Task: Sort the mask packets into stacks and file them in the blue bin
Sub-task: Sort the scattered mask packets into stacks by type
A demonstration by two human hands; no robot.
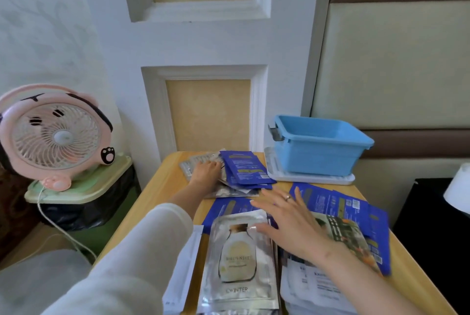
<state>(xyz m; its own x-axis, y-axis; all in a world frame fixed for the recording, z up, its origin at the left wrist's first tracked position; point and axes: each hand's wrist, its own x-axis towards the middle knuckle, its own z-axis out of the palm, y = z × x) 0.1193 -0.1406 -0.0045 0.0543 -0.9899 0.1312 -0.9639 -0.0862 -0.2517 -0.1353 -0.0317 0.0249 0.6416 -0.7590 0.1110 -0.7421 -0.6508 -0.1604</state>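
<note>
Mask packets cover a small wooden table (pixel 157 187). My left hand (pixel 207 171) reaches to the far side and rests palm down on silver packets (pixel 193 162), beside a fanned pile of dark blue packets (pixel 245 168). My right hand (pixel 287 223), a ring on one finger, lies flat with fingers spread across the top of a silver "Bird's Nest" packet (pixel 239 261) and blue packets under it. More blue packets (pixel 356 215) fan out at the right. White packets (pixel 312 284) lie under my right forearm. The blue bin (pixel 320 146) stands at the far right corner with nothing visible inside.
The bin sits on a white ribbed tray (pixel 279 174). A pink desk fan (pixel 50 134) stands on a green lidded bin (pixel 81 187) to the left, its cord (pixel 58 225) trailing down. A white lampshade (pixel 459 190) is at the right edge. Panelled wall behind.
</note>
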